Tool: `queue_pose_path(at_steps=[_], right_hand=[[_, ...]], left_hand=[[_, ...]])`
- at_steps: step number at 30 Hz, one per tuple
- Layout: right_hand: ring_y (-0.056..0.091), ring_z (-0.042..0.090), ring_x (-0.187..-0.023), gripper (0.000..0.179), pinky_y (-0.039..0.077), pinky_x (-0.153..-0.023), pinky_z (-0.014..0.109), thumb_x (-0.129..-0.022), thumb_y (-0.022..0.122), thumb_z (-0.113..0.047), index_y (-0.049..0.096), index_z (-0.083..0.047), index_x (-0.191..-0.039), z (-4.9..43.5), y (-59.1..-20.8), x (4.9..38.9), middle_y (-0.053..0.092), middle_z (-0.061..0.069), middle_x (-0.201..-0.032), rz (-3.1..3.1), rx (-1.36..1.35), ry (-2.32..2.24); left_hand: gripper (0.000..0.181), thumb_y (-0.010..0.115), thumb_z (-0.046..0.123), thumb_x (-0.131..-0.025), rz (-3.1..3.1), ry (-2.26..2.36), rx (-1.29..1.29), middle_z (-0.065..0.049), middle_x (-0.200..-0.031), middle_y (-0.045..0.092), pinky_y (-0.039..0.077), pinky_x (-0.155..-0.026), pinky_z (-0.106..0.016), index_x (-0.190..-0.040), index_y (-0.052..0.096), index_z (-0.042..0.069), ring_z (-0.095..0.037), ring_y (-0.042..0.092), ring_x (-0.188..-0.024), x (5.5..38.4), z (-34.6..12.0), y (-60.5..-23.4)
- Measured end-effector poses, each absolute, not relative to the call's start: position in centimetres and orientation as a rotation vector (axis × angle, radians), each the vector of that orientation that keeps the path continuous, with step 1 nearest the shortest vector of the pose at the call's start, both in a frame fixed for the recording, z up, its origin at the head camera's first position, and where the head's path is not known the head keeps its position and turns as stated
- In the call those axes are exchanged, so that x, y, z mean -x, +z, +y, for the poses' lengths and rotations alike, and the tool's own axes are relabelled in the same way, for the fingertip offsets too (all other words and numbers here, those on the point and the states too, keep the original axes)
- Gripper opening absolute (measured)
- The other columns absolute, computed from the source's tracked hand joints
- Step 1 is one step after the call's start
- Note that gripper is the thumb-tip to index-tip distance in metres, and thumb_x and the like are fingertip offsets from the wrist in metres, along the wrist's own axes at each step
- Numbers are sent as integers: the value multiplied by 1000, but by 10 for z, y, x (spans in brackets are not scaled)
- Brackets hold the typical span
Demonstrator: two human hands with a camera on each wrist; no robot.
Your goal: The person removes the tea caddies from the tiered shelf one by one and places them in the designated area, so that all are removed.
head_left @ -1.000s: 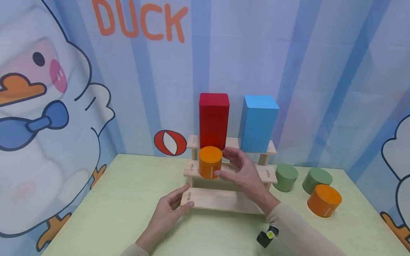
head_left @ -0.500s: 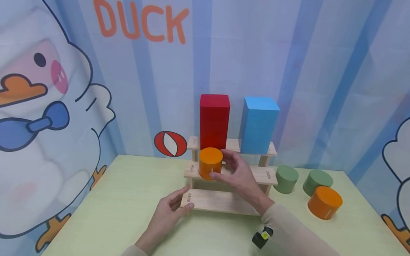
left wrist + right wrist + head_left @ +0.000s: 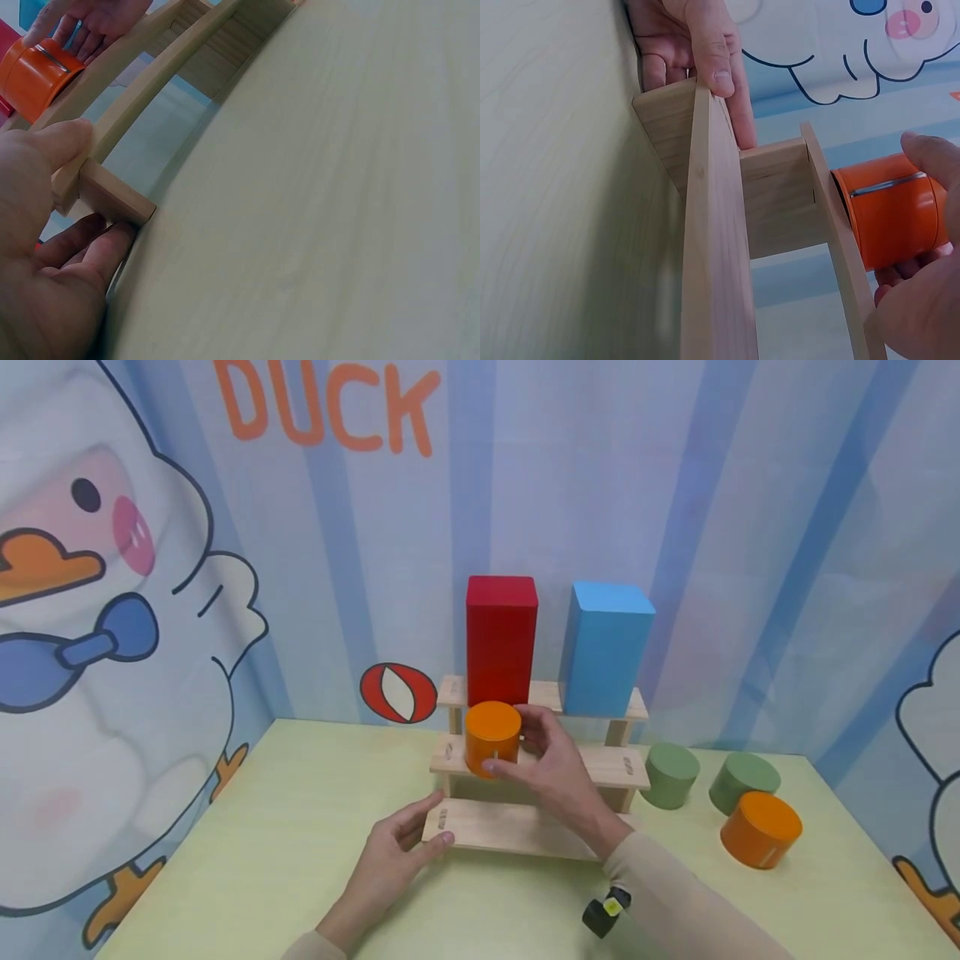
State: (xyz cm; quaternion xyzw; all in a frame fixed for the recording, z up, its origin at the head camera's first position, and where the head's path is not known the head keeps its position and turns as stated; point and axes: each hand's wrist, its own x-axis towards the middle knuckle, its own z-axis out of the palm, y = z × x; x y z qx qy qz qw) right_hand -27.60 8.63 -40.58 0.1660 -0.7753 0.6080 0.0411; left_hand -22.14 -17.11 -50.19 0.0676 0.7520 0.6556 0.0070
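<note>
A three-tier wooden step shelf (image 3: pixel 517 829) stands on the table. My left hand (image 3: pixel 392 862) grips the left end of its lowest step, thumb on the front edge and fingers at the side panel, as the left wrist view shows. On the left part of the middle step stands an orange round tin (image 3: pixel 492 740), upright. My right hand (image 3: pixel 558 768) holds this tin from its right side, thumb across the front and fingers behind. The right wrist view shows the orange tin (image 3: pixel 892 210) on the step, its metal seam facing forward.
A red box (image 3: pixel 501 643) and a light blue box (image 3: pixel 609 647) stand on the top step. Right of the shelf, two green round tins (image 3: pixel 671 777) and a second orange tin (image 3: pixel 761 831) stand on the table (image 3: pixel 277 827). A duck-print cloth (image 3: pixel 337 560) hangs behind.
My right hand has shifted slightly left, and its thumb reaches farther across the front of the orange tin. The tin stays in about the same place. My left hand has not moved.
</note>
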Motion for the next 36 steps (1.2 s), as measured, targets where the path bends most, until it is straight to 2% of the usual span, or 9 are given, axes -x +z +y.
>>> queue_pose_path(at_steps=[10,16,25,30,36], right_hand=[[63,25,-140,86,50,-126,47,-89,98,-22,44,-18,-156,78,-404,278,61,1,-156,-2366,-426,1932],[63,28,-141,83,49,-126,49,-90,97,-16,44,-16,-154,75,-404,281,63,4,-156,-2364,-411,1948],[64,23,-138,79,51,-125,46,-91,97,-21,48,-21,-154,73,-407,278,63,-4,-154,-2384,-365,1900],[64,23,-138,78,51,-125,47,-92,96,-24,50,-22,-155,75,-405,277,63,-6,-154,-2390,-383,1880],[63,25,-140,78,50,-126,52,-93,95,-23,50,-22,-158,77,-404,277,62,-4,-156,-2389,-422,1872]], left_hand=[[65,89,28,-98,2341,2051,-219,-7,-166,58,55,-117,-33,-159,64,22,-36,56,-153,222,-172,-504],[66,89,28,-98,2342,2049,-197,-8,-165,59,56,-115,-33,-159,64,22,-37,57,-152,221,-172,-505],[64,89,27,-99,2348,2049,-204,-6,-165,59,54,-119,-38,-158,65,24,-35,57,-152,219,-173,-504],[64,89,28,-99,2364,2037,-211,-5,-164,60,52,-122,-43,-158,65,25,-34,58,-151,220,-172,-503],[65,89,29,-99,2367,2034,-218,-4,-165,59,52,-122,-43,-158,64,25,-34,58,-151,222,-172,-502]])
